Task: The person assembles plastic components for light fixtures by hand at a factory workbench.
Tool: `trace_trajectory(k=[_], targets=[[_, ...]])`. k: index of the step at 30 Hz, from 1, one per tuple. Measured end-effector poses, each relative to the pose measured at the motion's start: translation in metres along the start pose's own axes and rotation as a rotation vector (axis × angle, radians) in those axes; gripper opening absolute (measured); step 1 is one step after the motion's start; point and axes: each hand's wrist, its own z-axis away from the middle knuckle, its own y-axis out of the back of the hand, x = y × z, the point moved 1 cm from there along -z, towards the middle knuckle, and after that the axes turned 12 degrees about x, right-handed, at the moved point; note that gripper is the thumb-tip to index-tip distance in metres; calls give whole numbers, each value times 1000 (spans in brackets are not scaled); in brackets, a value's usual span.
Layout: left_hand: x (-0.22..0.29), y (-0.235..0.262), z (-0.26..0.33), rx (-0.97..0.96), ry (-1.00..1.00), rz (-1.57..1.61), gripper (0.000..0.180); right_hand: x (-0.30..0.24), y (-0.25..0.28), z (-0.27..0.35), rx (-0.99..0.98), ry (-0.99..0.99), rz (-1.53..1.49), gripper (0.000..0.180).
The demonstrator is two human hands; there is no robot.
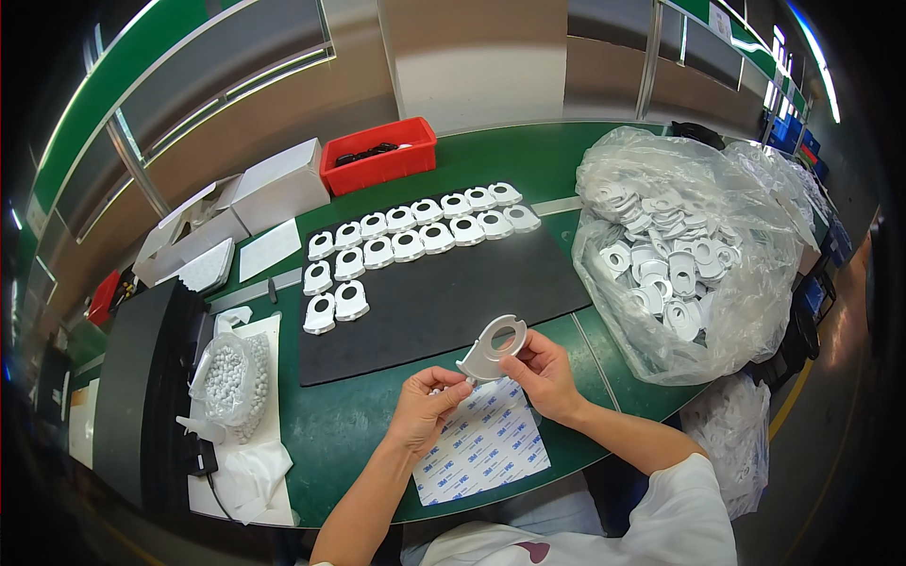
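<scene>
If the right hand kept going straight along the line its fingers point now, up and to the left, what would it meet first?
The right hand already grips the white plastic part. Beyond it, probably the black mat, though depth is unclear.

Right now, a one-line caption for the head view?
Both hands, left hand and right hand, hold a white plastic part above a black mat.

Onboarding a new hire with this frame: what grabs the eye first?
Both hands, the left hand and right hand, hold one white plastic piece with a round hole above a printed sheet at the table's near edge. Behind it, rows of the same white pieces lie along the back and left of a black mat. To the right sits a big clear bag full of them.
</scene>
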Motion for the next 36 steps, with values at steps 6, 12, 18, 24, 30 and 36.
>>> trace_trajectory(k=[6,12,18,24,30,36], targets=[[-6,2,-3,-21,-26,-45,17,-6,-3,1,-37,-41,25,15],[6,13,4,44,-23,-65,16,-13,-21,-10,-98,-80,42,15],[27,42,8,144,-17,233,17,0,-76,-90,-111,135,438,35],[43,55,18,97,43,461,24,57,-131,-158,-16,116,741,32],[45,55,20,88,80,477,23,64,-155,-163,11,181,793,26],[34,56,13,96,34,485,21,21,-108,-145,-101,347,833,23]])
